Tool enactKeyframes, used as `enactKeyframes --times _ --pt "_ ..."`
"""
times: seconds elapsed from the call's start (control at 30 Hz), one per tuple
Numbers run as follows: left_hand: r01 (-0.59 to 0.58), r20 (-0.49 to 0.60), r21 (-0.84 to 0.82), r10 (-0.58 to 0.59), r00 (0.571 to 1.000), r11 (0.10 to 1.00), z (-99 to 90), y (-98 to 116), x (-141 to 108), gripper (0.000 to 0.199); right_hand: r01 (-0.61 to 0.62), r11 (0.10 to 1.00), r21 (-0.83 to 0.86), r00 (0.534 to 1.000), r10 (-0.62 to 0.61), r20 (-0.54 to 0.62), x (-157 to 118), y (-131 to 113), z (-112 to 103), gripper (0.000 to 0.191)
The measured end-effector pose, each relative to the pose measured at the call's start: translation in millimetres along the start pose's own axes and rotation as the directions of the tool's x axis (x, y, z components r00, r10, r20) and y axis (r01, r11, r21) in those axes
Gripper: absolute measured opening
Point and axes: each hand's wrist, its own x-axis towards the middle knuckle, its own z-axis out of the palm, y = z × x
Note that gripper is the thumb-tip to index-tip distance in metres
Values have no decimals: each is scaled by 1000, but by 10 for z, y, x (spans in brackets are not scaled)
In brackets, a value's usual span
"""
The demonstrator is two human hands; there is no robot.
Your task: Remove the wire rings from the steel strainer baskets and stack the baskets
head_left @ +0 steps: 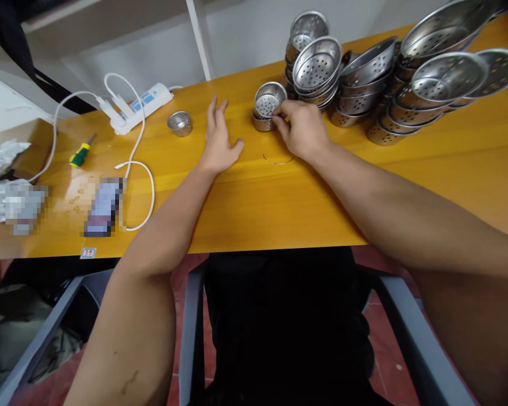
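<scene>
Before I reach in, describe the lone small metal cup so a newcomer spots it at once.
On the wooden table, start at the white power strip along the back, left of centre. Between it and the person's left hand sits the small metal cup. Unlike the stacked metal cups farther right, it sits apart, on its own.

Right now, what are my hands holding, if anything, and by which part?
Your right hand appears to hold the tilted small metal cup by its rim, on the side nearest that hand. Your left hand is open and holds nothing.
</scene>
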Motion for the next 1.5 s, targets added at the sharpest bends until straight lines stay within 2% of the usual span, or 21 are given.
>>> enactKeyframes --times 0.17,0.3,0.47,0.6,0.7,0.83,1.07,1.2,1.3,1.4,1.5 --pt "-107 76 47 103 992 993 89 -242 50 121 55 998 1 998 -55 2 -21 -126 -34 60" --pt "-226 92 68 220 971 972 127 -327 76 128 169 985 41 985 -170 37 -87 -356 -68 55" --pt "-284 18 52 284 959 957 89 -181 37 120 287 953 101 945 -299 131 -248 -712 -33 47" --pt "-311 76 6 309 948 950 82 5 -16 97 295 954 51 945 -299 128 -335 -898 -84 50" --pt "-337 84 13 335 939 941 80 131 -51 85 326 945 42 926 -327 187 -346 -934 -138 54" --pt "-384 31 3 383 923 923 51 207 -73 86 348 934 82 890 -356 285 -323 -866 -142 52" --pt "-410 133 79 398 908 909 53 202 -61 82 265 948 178 934 -298 196 -259 -748 -136 54" --pt "-421 144 74 408 901 904 75 171 -39 80 214 954 208 951 -252 178 -227 -735 -128 59" --pt "-417 142 60 406 903 907 98 147 -33 80 170 949 267 972 -207 116 -193 -761 -108 67" --pt "-393 138 54 383 913 918 130 106 -40 84 95 909 407 993 -118 31 -143 -784 -121 82" --pt "-363 128 92 351 928 927 93 0 -10 94 -19 804 595 999 -14 52 -117 -764 -225 89"
